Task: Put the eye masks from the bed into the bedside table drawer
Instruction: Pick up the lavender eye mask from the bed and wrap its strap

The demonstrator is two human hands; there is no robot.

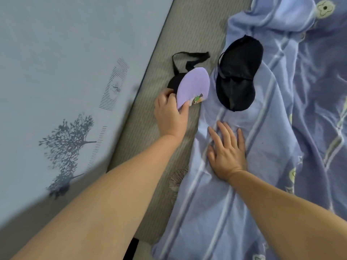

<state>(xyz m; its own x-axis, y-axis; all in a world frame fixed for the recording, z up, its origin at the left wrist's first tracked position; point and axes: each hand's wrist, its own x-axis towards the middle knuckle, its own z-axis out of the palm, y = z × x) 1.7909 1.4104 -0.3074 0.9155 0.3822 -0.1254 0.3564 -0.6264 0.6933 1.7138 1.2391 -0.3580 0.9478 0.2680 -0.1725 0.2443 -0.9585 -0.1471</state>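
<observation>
Now purple mask [193, 87] in left hand [170, 111].

Home bedroom, bed with rumpled blue quilt [281, 128], woven mat [187, 34], tree-patterned wallpaper [65, 72]

Two bare forearms — left hand [171, 113], right hand [228, 154] — no sleeves, rings or watch.

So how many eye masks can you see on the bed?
2. A purple eye mask is gripped by the left hand on the mattress; a black eye mask lies on the blue sheet. Folds could hide others.
</observation>
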